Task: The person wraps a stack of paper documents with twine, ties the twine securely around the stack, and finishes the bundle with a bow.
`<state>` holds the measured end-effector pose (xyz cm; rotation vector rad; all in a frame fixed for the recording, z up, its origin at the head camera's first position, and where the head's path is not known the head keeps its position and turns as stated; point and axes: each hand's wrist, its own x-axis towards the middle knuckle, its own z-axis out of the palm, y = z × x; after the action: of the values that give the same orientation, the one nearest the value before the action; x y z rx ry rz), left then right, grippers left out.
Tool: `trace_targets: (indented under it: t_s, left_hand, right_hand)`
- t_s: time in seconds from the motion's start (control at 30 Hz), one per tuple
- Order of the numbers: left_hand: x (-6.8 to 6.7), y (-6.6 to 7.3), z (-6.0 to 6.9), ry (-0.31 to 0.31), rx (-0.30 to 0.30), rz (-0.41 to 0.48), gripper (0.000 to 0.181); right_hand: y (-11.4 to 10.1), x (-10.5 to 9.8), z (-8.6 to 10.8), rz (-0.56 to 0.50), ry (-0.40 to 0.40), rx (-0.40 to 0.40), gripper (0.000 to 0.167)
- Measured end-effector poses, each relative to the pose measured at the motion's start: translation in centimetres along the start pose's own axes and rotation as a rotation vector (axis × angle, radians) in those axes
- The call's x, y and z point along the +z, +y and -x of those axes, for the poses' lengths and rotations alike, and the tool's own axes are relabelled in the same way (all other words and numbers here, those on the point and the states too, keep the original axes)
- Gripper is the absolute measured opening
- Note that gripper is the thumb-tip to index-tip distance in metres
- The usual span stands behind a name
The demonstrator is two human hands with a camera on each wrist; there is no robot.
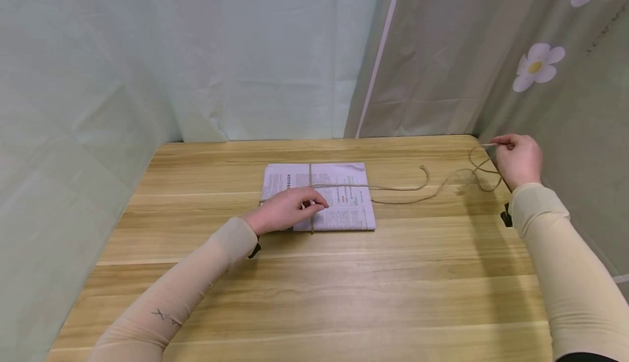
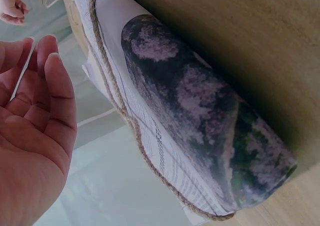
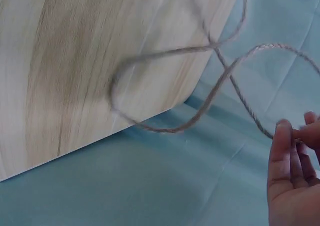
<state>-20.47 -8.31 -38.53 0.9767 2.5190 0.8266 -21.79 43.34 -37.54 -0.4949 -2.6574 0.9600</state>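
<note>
A folded stack of newspaper (image 1: 349,217) lies on the table, with brown twine (image 1: 344,185) crossing over it both ways. Above its left part hovers my left hand (image 1: 290,206), fingers loosely bent, holding nothing. The left wrist view shows that hand (image 2: 37,121) apart from the newspaper (image 2: 185,100), whose side carries a printed flower picture. Over the table's far right corner, my right hand (image 1: 521,160) pinches the twine between thumb and fingertips. In the right wrist view the twine (image 3: 240,93) hangs in loose loops from the fingers.
The wooden table (image 1: 344,296) has its back edge against a pale curtain (image 1: 295,51). Another twine end (image 1: 425,173) lies curled to the right of the stack. A curtain with flower prints (image 1: 538,67) hangs at the right side.
</note>
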Motion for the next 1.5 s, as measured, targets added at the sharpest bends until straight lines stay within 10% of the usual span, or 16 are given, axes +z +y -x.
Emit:
trace_targets:
  t_s: [0.3, 0.7, 1.1, 1.5]
  left_hand:
    - [0.1, -0.1, 0.0, 0.008, 0.009, -0.009, 0.023]
    - [-0.6, 0.0, 0.2, 0.058, -0.036, 0.021, 0.025]
    - [-1.7, 2.0, -1.4, 0.248, -0.085, 0.136, 0.017]
    - [-1.2, 4.8, -4.2, 0.237, -0.007, 0.182, 0.022]
  right_hand:
    - [-0.3, -0.5, -0.2, -0.111, 0.13, 0.027, 0.04]
    - [-3.8, 0.0, 1.3, -0.346, 0.08, 0.002, 0.04]
    - [-10.5, 3.3, 5.7, -0.627, -0.177, -0.162, 0.028]
    - [-17.0, 7.8, 9.7, -0.669, -0.413, -0.292, 0.03]
